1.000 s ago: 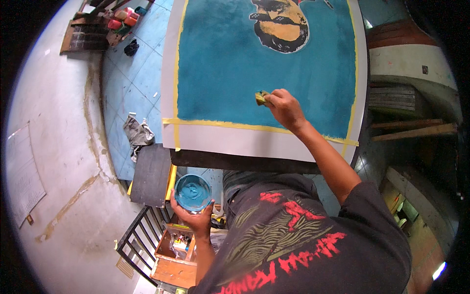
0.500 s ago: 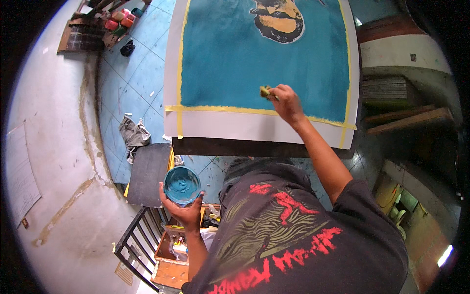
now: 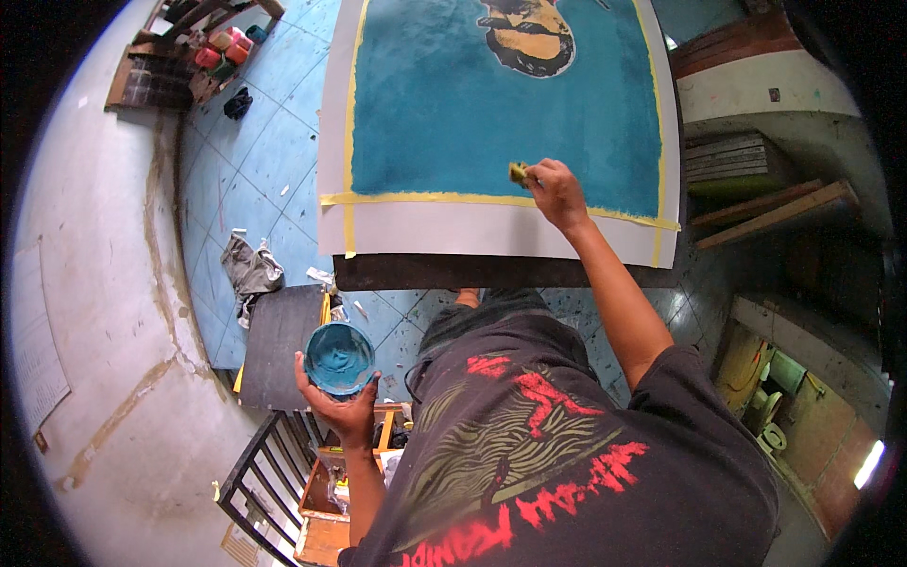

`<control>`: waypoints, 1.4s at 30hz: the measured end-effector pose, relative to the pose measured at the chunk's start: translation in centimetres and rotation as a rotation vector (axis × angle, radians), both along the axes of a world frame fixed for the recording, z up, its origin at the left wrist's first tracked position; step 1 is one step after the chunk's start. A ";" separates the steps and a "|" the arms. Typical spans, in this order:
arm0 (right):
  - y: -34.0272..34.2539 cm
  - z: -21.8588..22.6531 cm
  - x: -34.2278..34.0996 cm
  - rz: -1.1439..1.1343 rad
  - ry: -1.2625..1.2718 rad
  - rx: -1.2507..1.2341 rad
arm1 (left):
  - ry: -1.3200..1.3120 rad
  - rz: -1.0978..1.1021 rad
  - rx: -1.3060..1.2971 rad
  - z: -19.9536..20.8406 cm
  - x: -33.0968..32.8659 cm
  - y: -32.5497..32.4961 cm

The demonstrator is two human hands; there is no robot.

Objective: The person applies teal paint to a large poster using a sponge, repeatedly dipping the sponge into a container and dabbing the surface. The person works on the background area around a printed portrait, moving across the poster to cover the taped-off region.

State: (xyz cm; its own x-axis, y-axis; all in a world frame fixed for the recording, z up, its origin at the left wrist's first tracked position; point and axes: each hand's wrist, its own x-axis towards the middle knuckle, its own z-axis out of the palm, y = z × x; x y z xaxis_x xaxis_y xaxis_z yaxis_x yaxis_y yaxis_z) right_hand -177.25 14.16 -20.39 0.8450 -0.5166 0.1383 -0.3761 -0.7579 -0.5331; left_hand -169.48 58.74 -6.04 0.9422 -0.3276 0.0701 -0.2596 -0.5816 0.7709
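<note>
My left hand point(image 3: 342, 414) cups a round bowl of thick blue paint point(image 3: 340, 359) from below, fingers and thumb wrapped round its sides. My right hand point(image 3: 557, 192) is closed on a small yellowish sponge-like piece point(image 3: 519, 174), held at the lower part of the painting point(image 3: 444, 132); whether it touches the surface I cannot tell. Teal-blue paint covers the sheet around a black-and-tan figure point(image 3: 531, 42) at the far edge. Yellow masking tape point(image 3: 425, 197) borders the paint, with a white paper margin point(image 3: 491, 229) outside it.
The sheet lies on a dark board point(image 3: 491, 271). Left of me stand a black chair back point(image 3: 274, 472) and a wooden drawer point(image 3: 326, 487) of small items. A grey rag point(image 3: 250, 269) lies on the blue tiled floor point(image 3: 283, 170). Planks point(image 3: 784, 215) lean at right.
The view has shifted slightly, so the painting sits a little higher. My right hand has moved a short way toward the lower tape with the yellowish piece. My left hand still holds the bowl.
</note>
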 end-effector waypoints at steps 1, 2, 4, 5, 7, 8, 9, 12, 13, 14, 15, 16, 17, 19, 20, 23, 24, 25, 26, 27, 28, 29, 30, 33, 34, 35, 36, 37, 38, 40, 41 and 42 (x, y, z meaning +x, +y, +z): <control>0.1 -0.5 -0.3 0.028 0.057 -0.028 | -0.008 -0.001 0.015 -0.1 0.0 0.2; 0.3 -1.5 -0.5 0.058 0.113 -0.056 | -0.015 -0.001 0.030 -0.2 -0.1 0.4; 0.3 -0.9 0.2 0.048 0.085 -0.028 | -0.028 0.007 0.039 -0.2 -0.2 0.3; -0.2 -0.3 0.3 0.005 0.005 0.028 | -0.030 0.011 0.031 0.0 -0.3 0.1; -0.4 1.2 0.2 -0.093 -0.041 0.171 | -0.033 0.018 0.047 0.4 -0.7 -0.2; -0.4 0.0 -0.4 -0.028 -0.010 0.150 | -0.038 0.024 0.066 0.4 -0.9 -0.3; -0.5 -1.7 -1.6 0.028 0.023 0.122 | -0.040 0.021 0.077 0.5 -1.0 -0.9; -0.8 -2.1 -1.4 0.031 0.015 0.099 | -0.028 0.042 0.036 0.6 -1.8 -2.3; -1.1 -0.8 -0.9 -0.009 -0.031 0.174 | -0.028 0.063 0.033 0.7 -2.3 -2.6; -1.5 0.4 -0.4 -0.050 -0.076 0.249 | -0.028 0.085 0.030 0.7 -2.8 -3.0; -2.4 1.4 -0.3 -0.128 -0.029 0.327 | -0.026 0.096 0.023 0.8 -3.2 -3.6; -3.0 0.6 -0.6 -0.030 0.034 0.267 | -0.023 0.094 0.040 0.9 -3.7 -4.0; -3.5 -0.5 -1.0 0.069 0.096 0.207 | -0.020 0.092 0.058 1.1 -4.1 -4.5; -3.3 -1.0 -1.2 0.195 0.075 0.113 | 0.015 0.111 0.059 1.3 -5.1 -6.0; -3.6 -1.2 -1.4 0.145 0.041 0.164 | 0.022 0.119 0.046 1.3 -5.5 -6.6; -4.3 1.3 -0.6 0.070 -0.057 0.225 | 0.046 0.167 0.020 1.4 -7.3 -7.5; -4.4 1.0 -1.1 0.141 0.017 0.158 | 0.062 0.173 0.005 1.4 -7.7 -8.0; -4.3 0.0 -1.8 0.210 0.093 0.090 | 0.078 0.177 -0.010 1.4 -8.1 -8.5; -3.9 -0.9 -2.6 0.279 0.168 0.022 | 0.075 0.170 -0.011 1.4 -8.4 -9.1; -2.8 -1.1 -2.9 0.286 0.097 0.022 | 0.070 0.168 -0.012 1.4 -8.7 -9.5; -3.1 -1.3 -3.0 0.287 0.116 0.020 | 0.066 0.165 -0.012 1.3 -9.0 -9.8; -3.7 -1.4 -3.0 0.287 0.135 0.018 | 0.054 0.147 -0.002 1.3 -9.2 -9.9; -4.0 -0.7 -2.7 0.292 0.153 0.019 | 0.054 0.155 0.000 1.4 -9.6 -10.0; -5.1 1.1 -2.8 0.209 0.021 0.188 | 0.053 0.168 -0.014 1.1 -10.3 -10.4; -5.3 1.5 -3.1 0.209 0.031 0.204 | 0.055 0.165 -0.023 0.8 -10.4 -10.4; -4.8 -0.8 -4.0 0.276 0.094 0.107 | 0.057 0.162 -0.032 0.7 -10.4 -10.3; -4.3 -2.3 -5.0 0.331 0.108 0.070 | 0.056 0.149 -0.026 0.7 -10.2 -10.5; -4.2 -2.6 -5.1 0.336 0.111 0.045 | 0.051 0.144 -0.017 0.8 -10.1 -10.6; -4.1 -2.9 -5.1 0.341 0.115 0.020 | 0.046 0.138 -0.008 0.9 -9.9 -10.7; -4.7 -1.0 -4.2 0.214 -0.001 0.172 | 0.037 0.147 -0.015 1.2 -9.9 -10.7; -4.8 -0.4 -4.0 0.147 -0.056 0.247 | 0.034 0.150 -0.018 1.3 -10.0 -10.6; -4.9 -0.3 -4.3 0.164 -0.050 0.209 | 0.022 0.141 -0.007 1.3 -10.0 -10.6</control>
